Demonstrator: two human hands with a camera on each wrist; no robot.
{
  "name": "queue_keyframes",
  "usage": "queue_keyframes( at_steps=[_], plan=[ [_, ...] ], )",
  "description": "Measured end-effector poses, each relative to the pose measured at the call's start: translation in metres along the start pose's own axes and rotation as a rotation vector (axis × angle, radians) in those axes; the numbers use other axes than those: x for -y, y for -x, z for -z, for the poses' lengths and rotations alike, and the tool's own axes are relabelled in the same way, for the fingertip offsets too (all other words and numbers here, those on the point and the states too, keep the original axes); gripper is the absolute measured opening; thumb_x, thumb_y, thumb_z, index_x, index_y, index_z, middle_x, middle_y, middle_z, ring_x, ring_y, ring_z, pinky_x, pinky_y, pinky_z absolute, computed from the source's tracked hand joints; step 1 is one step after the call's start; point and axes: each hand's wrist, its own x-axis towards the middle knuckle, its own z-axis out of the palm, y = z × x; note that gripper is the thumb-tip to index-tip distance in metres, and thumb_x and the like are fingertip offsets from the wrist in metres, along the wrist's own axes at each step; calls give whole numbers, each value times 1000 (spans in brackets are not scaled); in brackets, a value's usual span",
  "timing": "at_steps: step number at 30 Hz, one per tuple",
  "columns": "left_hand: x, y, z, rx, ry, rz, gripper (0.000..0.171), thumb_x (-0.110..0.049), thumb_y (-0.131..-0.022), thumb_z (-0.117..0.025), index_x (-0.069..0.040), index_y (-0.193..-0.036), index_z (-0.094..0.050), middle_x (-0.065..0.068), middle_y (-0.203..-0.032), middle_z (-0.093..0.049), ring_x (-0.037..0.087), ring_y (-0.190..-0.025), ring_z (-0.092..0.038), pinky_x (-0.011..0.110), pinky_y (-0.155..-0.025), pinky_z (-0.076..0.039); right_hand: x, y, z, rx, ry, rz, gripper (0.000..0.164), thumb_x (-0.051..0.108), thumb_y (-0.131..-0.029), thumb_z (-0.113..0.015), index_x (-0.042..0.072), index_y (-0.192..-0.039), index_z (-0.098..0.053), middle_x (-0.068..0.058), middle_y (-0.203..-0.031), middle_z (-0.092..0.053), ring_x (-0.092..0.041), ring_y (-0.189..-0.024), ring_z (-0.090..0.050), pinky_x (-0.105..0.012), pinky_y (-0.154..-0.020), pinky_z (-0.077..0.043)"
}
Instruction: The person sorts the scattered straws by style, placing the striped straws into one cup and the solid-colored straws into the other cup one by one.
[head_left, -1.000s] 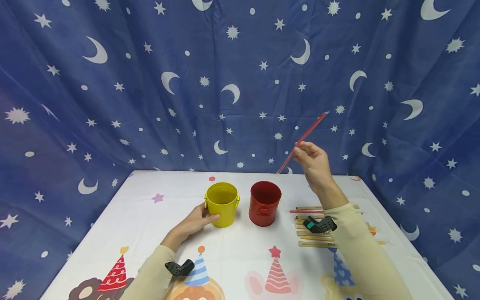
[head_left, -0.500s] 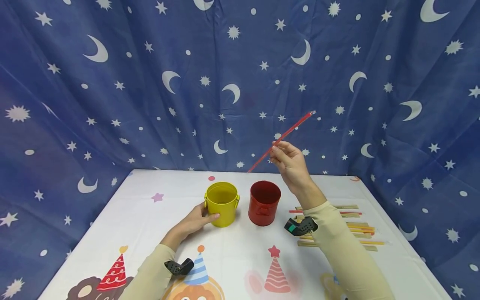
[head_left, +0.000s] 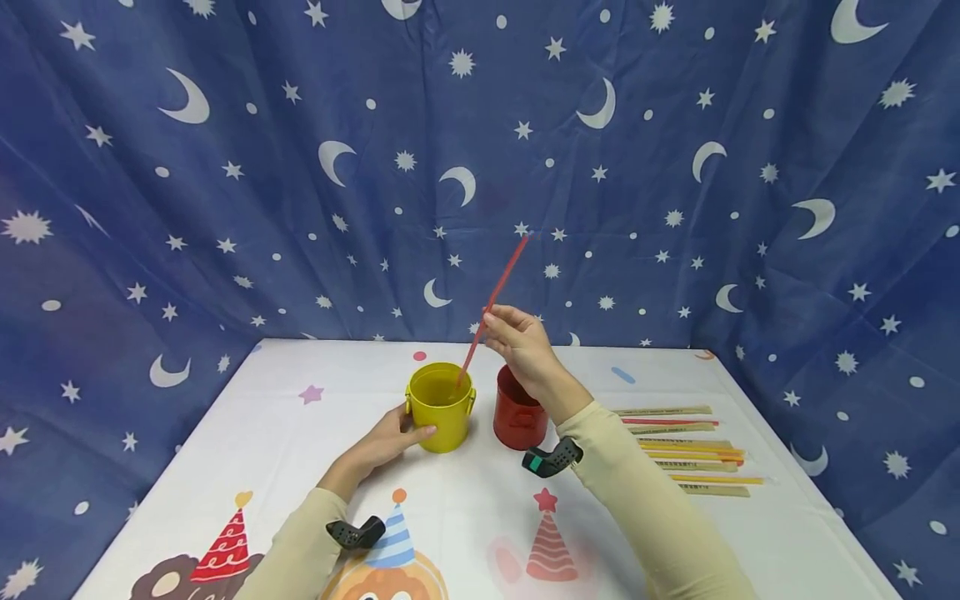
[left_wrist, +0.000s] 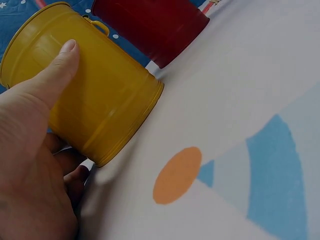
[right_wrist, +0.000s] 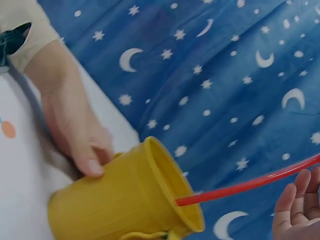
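My left hand (head_left: 384,443) grips the side of a small yellow bucket (head_left: 446,430), which stands upright on the table; in the left wrist view its thumb lies across the bucket's wall (left_wrist: 102,95) and other fingers go behind. Between thumb and fingertips, my right hand (head_left: 523,346) pinches a long red drinking straw (head_left: 507,273) above the buckets. The straw leans, its lower end at the yellow bucket's mouth. From the right wrist view, that end of the straw (right_wrist: 235,190) overlaps the bucket's opening. A red bucket (head_left: 516,425) stands just right of the yellow one, partly hidden by my right hand.
At the table's right lie several straws in a loose row: yellow straws (head_left: 712,480), a red straw (head_left: 690,422) and beige printed paper-wrapped sticks (head_left: 720,492). My right forearm covers their left ends. A blue star-patterned curtain (head_left: 337,208) hangs behind the white table (head_left: 315,433).
My right hand has moved left and slightly down, bringing the red straw from right of the red bucket to the yellow bucket. The straw now stands steeper. My left hand keeps its hold.
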Motion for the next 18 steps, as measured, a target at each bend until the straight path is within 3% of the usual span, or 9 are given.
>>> queue_keyframes(
  at_steps=[3,6,10,13,18],
  plan=[
    [2,1,-1,2,0,7,95,-45,-93,-70,1,-160,-21,23,-166,-23,41,-156,-20,59,-126,-18,-17,-7,-4,-14,78,-77,19,11,-101,-61,6,-119,-66,2,-108,-66,-13,-99,-62,-37,-110,-51],
    [2,0,-2,2,2,12,97,-48,-92,-70,0,-160,-20,22,-167,-23,41,-156,-19,59,-127,-17,-29,-12,-8,-27,149,-98,31,14,-100,-63,-1,-127,-62,-2,-109,-67,-15,-99,-62,-40,-110,-51],
    [0,0,-1,1,-7,20,97,-49,-92,-69,-1,-160,-21,22,-167,-23,41,-156,-20,60,-126,-17,-40,-17,-11,-57,262,-113,30,20,-98,-67,4,-123,-68,-5,-116,-69,-17,-100,-62,-34,-103,-54],
    [-3,2,-1,1,-6,14,94,-47,-93,-70,0,-160,-23,22,-166,-25,42,-155,-21,61,-126,-18,-47,-19,-11,-68,325,-121,28,22,-97,-69,6,-120,-71,-6,-123,-68,-19,-105,-61,-39,-106,-53],
    [-2,3,-1,-6,-8,23,96,-50,-92,-69,-1,-160,-22,22,-166,-25,42,-155,-22,62,-125,-19,-52,-22,-16,-56,408,-118,25,23,-96,-70,8,-116,-74,-6,-113,-70,-24,-100,-59,-42,-104,-54]
  ],
)
